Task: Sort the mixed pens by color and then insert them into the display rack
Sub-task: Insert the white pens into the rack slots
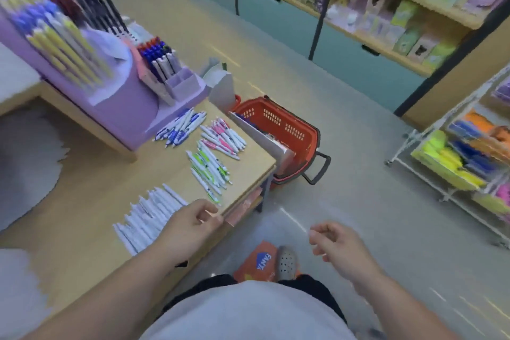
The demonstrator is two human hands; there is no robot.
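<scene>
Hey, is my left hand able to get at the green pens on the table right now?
Probably yes. The left hand is at the near edge of the table beside the white pens, and the green pens lie just beyond it with nothing between.

— What's on my feed besides the job?
— I see a red plastic shopping basket [278,130] on the floor, with a flat white board [265,143] leaning in it.
— To the right?
— A white wire rack [430,132] holding bright goods, and long wooden wall shelves [367,36] of pastel boxes. Lower down, an orange printed bag [255,265] touches a grey perforated clog [287,262].
</scene>
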